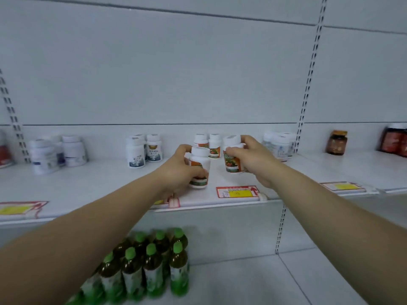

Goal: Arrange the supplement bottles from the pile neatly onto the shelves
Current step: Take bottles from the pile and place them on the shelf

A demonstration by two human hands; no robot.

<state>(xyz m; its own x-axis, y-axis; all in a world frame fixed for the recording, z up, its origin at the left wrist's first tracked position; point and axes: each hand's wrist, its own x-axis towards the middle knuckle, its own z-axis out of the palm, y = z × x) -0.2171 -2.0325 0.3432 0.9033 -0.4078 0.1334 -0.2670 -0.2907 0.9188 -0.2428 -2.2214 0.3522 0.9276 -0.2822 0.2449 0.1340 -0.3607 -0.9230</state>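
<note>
White shelf (92, 183) — supplement bottles (214, 146), price tags (237, 191)

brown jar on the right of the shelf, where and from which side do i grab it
Grip the brown jar round its body below the lid, from the front: it stands upright and alone, bare shelf before it, wall behind.

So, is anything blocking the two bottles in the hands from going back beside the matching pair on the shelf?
Nothing visible does. The left hand grips one orange-labelled bottle, the right hand a second bottle, both just in front of the matching pair at the back. Only bare shelf shows around them.
</note>
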